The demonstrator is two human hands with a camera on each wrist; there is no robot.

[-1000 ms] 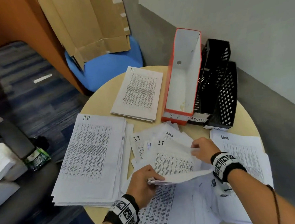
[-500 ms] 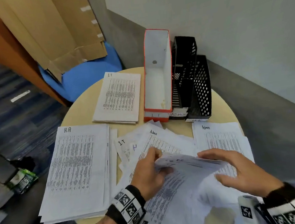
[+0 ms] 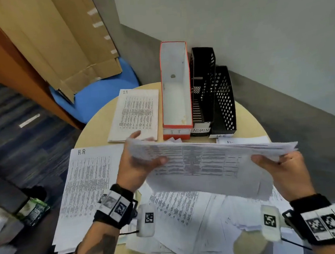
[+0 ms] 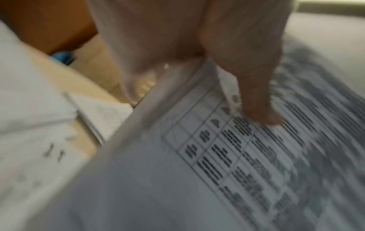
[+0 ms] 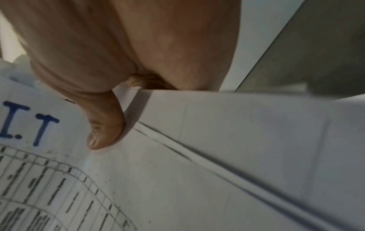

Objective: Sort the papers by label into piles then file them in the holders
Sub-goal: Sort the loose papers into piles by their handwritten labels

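A sheaf of papers (image 3: 205,164) was held up off the table (image 3: 94,130), both hands on it — left hand (image 3: 138,169) at the left short end, right hand (image 3: 284,169) at the right. The sheaf looked light but limp: thin printed sheets, several deep, the near edge sagging between the hands while the far edge fanned unevenly, so the sheets were not squared. My judgement is that it would slide apart and droop if gripped at one end only; a hold at both short ends, or a pinch through the whole thickness near a corner, seemed the safer purchase. In the left wrist view the thumb (image 4: 256,87) pressed down on the printed top sheet (image 4: 256,171) with the other fingers out of sight beneath, so the left hand was clamping the stack. In the right wrist view the right thumb (image 5: 104,125) lay on a sheet marked "I.T" (image 5: 23,123), the paper's edge running just beside it, the remaining fingers hidden under the stack — a pinch grip here too. Below the raised sheaf, loose sheets (image 3: 190,221) lay scattered on the table. An H.R pile (image 3: 87,189) lay to the left and an I.T pile (image 3: 135,113) beyond it, beside the red I T holder (image 3: 175,90). The black ADMIN holder (image 3: 203,88) and black H.R holder (image 3: 223,102) stood just right of that.
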